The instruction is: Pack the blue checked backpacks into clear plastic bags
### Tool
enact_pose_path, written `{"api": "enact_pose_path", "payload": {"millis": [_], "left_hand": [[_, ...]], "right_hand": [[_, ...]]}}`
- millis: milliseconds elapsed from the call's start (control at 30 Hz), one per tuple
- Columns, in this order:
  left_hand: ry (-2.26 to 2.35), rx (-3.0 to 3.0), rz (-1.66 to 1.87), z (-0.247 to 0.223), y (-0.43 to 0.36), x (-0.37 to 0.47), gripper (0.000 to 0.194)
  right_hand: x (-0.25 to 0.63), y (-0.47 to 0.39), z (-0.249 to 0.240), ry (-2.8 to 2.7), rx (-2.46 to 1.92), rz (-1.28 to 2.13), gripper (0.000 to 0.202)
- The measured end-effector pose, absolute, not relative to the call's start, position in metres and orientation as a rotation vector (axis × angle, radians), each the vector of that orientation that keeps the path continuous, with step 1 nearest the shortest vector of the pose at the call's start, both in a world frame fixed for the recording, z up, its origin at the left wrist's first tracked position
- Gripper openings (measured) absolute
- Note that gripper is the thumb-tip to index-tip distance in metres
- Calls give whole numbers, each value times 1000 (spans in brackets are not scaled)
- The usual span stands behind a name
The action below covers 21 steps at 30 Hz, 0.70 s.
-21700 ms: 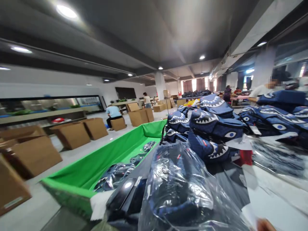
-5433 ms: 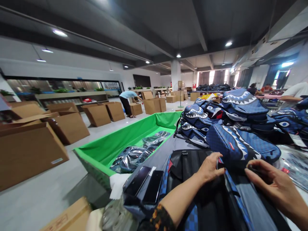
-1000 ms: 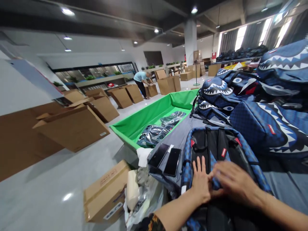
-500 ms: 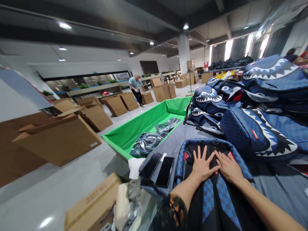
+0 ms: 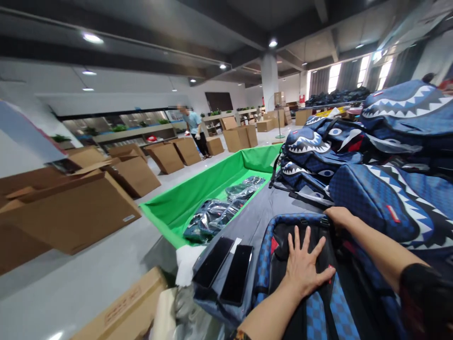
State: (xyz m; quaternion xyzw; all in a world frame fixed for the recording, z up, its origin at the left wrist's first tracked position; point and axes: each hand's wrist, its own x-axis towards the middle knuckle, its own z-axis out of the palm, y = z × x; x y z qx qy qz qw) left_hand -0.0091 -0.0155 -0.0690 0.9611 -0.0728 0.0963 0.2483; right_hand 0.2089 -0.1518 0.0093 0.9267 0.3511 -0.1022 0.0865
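Checkered backpack [image 5: 334,295] lies straps up at lower right

We see a green bin [image 5: 201,186] across the middle of the frame, a grey-covered desk [image 5: 264,203] beside it, and a heap of shark-mouthed backpacks [image 5: 354,189] filling the right side. The checkered backpack rests on the desk, just below the heap. Our left hand [image 5: 302,273] lies on its back panel, fingers spread wide, gripping nothing. Our right hand [image 5: 339,218] bends over its top edge; the fingertips are hidden, so we cannot tell whether they grip. Two dark phones [image 5: 238,275] lie just left.
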Motion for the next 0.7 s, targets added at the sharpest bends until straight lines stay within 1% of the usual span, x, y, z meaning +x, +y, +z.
{"api": "enact_pose_path", "payload": {"millis": [67, 133, 233, 300, 367, 433, 533, 600, 633, 700], "left_hand": [[-187, 2637, 218, -70, -15, -5, 74], [-160, 2668, 139, -70, -15, 0, 72], [-68, 2778, 96, -68, -19, 5, 70], [0, 2891, 130, -69, -22, 8, 66], [3, 2991, 187, -70, -24, 11, 64], [-28, 3069, 229, -70, -27, 13, 63], [-43, 3214, 258, -64, -28, 10, 62], [-90, 3300, 241, -61, -28, 4, 57], [-165, 3318, 215, -62, -28, 0, 53], [-364, 3279, 218, -71, -30, -9, 51]], "right_hand": [[199, -145, 14, 1007, 2774, -327, 30], [170, -146, 17, 945, 2833, -265, 27], [97, -161, 3, 840, 2966, -62, 43], [43, -172, -17, 838, 3039, -22, 52], [-1, -180, -38, 909, 3148, 3, 55], [-28, -185, -49, 984, 3260, 45, 48], [-48, -202, -45, 1162, 3374, 172, 37], [-50, -230, -36, 1173, 3454, 344, 31], [-46, -250, -33, 1086, 3510, 455, 30], [-31, -302, -30, 728, 3618, 681, 36]]}}
